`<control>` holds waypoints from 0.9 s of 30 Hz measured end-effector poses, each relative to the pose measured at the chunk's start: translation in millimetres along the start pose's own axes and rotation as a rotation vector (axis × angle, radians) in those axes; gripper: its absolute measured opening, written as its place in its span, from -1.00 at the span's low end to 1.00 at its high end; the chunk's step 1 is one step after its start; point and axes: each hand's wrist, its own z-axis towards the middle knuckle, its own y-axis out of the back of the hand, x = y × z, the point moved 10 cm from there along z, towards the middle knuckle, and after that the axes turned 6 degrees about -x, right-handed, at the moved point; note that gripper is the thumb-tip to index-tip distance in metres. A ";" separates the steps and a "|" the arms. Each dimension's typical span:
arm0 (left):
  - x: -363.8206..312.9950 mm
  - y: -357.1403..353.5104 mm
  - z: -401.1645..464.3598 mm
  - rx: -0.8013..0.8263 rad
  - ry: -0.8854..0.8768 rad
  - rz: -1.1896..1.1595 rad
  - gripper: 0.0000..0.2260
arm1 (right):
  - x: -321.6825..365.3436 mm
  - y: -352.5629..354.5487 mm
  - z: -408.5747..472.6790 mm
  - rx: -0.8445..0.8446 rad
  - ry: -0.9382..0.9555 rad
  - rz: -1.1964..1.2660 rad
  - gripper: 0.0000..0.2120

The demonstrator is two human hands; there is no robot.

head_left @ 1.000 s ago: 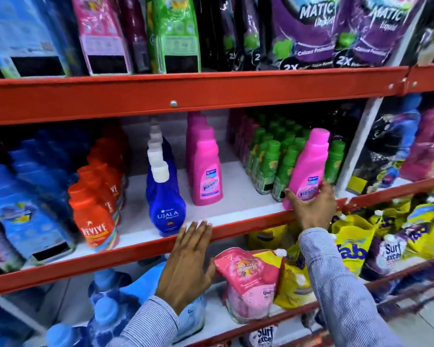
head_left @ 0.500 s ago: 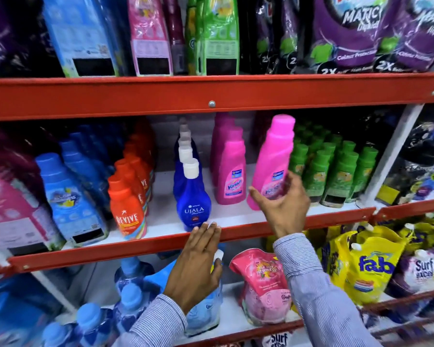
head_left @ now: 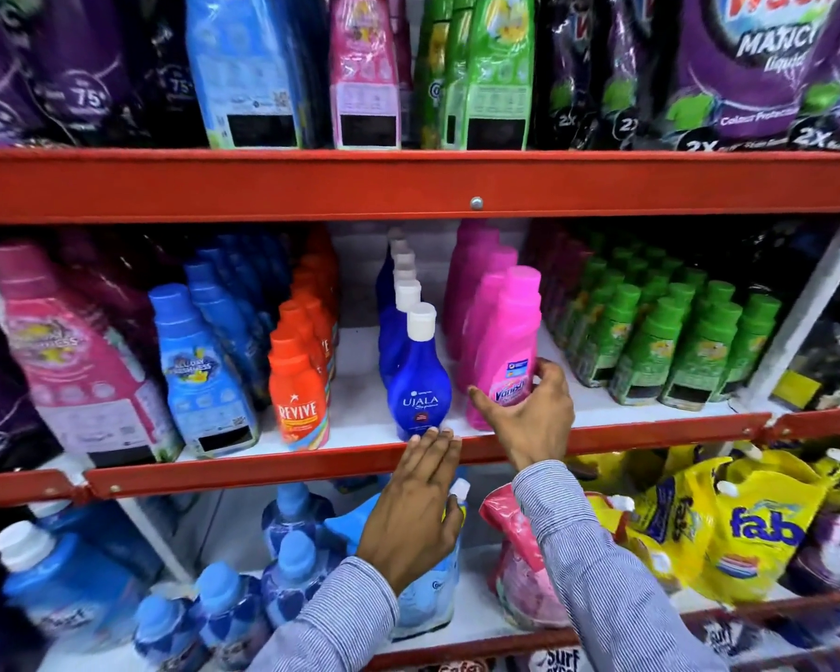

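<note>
The pink Vanish bottle now stands upright just right of the blue Ujala bottle, at the front of the pink row. Half a second ago we held it tilted and farther right of the Ujala bottle. Our right hand keeps its grip clamped on the bottle's lower part, with the thumb toward the Ujala bottle and the fingers curled round the far side. Our left hand has stayed put, its grip apart and its straight fingertips on the red shelf edge just below the Ujala bottle.

The white shelf board carries orange Revive bottles just left of the Ujala bottle and green bottles well to its right. On the shelf above stand purple pouches. Below and to the right lie yellow fab pouches.
</note>
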 end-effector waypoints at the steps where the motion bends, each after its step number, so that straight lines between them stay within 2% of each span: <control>1: 0.5 -0.2 0.2 -0.001 -0.002 0.003 -0.38 | 0.3 0.6 -0.7 0.000 0.003 -0.002 -0.24; 6: 0.8 3.9 1.2 -0.007 -0.021 -0.019 -0.38 | -0.5 -0.2 -2.3 0.023 -0.004 -0.006 -0.18; 9: 11.1 16.9 -5.0 -0.050 0.010 -0.130 -0.41 | -3.3 -2.7 -7.0 0.049 -0.005 0.024 -0.13; 11: 26.7 33.2 -14.8 -0.121 0.060 -0.236 -0.46 | -0.7 4.8 -16.1 -0.006 0.005 0.047 -0.13; 12: 36.7 44.1 -20.9 -0.172 0.092 -0.295 -0.50 | 4.1 13.2 -23.1 -0.074 0.025 0.079 -0.19; 14: 58.2 69.6 -33.0 -0.316 0.154 -0.385 -0.60 | 23.6 35.1 -43.1 -0.234 0.117 0.211 -0.45; 16: 81.4 97.1 -46.4 -0.484 0.221 -0.414 -0.70 | 54.2 42.5 -70.6 -0.280 0.233 0.324 -0.72; 18: 103.7 119.0 -58.8 -0.610 0.317 -0.428 -0.75 | 85.8 23.4 -96.1 -0.149 0.327 0.382 -0.86; 21: 131.4 133.6 -72.7 -0.696 0.471 -0.483 -0.72 | 111.5 -35.4 -125.3 0.182 0.313 0.400 -0.80; 24: 152.4 126.0 -77.1 -0.645 0.596 -0.542 -0.56 | 112.3 -85.6 -145.2 0.388 0.220 0.396 -0.70; 27: 166.0 112.7 -74.8 -0.534 0.646 -0.571 -0.38 | 108.8 -108.0 -149.8 0.429 0.162 0.372 -0.60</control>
